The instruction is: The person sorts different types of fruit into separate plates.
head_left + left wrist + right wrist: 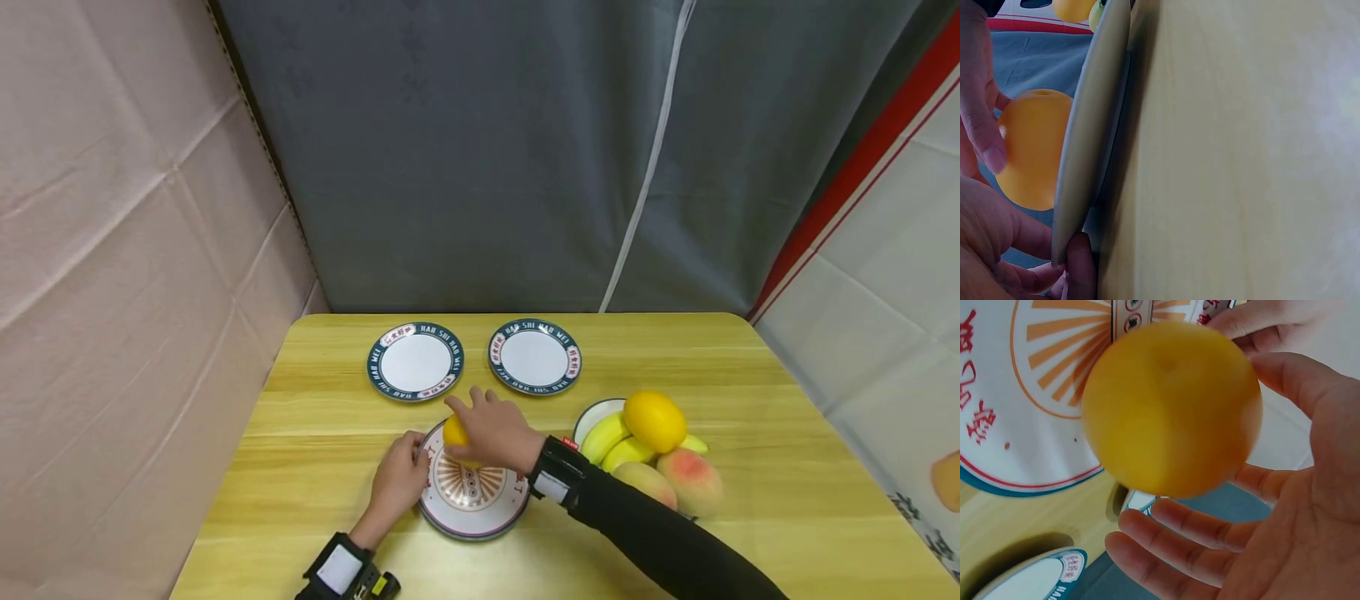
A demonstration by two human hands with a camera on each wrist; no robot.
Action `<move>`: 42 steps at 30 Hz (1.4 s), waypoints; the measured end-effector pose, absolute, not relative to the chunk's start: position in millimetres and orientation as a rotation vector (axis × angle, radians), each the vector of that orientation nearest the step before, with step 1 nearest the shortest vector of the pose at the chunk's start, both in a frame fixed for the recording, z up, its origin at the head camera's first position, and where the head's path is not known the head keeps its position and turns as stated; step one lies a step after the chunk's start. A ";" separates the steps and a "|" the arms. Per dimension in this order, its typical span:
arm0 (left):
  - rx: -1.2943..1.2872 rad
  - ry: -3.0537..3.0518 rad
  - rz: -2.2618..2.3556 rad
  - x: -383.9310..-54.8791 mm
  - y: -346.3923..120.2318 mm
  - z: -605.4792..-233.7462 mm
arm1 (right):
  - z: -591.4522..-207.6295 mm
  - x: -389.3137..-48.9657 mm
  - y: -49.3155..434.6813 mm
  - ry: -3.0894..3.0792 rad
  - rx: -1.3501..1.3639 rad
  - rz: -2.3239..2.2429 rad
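My left hand [397, 477] pinches the left rim of a white plate [472, 523] with a sunburst print. In the left wrist view the thumb and fingers are on either side of the plate's rim [1082, 144]. My right hand [495, 432] holds an orange [454, 432] over the far part of this plate. Thumb and fingers curve around the orange [1172, 412] in the right wrist view, the fingers spread apart. In the left wrist view the orange [1034, 150] overlaps the plate's edge.
Two plates with dark patterned rims, a left one [416, 362] and a right one [535, 357], lie at the back. Right of my forearm, another plate [592, 417] bears bananas [603, 437], a second orange [655, 422] and peaches [690, 482]. A grey curtain [480, 167] hangs behind the table.
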State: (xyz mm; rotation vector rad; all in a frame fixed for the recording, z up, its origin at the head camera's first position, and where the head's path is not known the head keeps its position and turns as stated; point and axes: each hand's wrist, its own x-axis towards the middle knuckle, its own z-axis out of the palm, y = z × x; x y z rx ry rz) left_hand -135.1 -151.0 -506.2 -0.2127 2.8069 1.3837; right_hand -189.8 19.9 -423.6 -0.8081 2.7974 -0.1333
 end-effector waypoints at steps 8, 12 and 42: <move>-0.206 2.802 1.382 -134.9 -152.2 -504.5 | -405.4 -193.5 26.3 2.805 -0.800 -0.101; -0.214 2.833 1.342 -135.4 -152.2 -504.7 | -394.1 -195.2 30.7 2.819 -0.814 -0.084; -0.233 2.826 1.332 -136.7 -156.8 -508.8 | -341.5 -211.1 96.2 3.005 -0.749 -0.149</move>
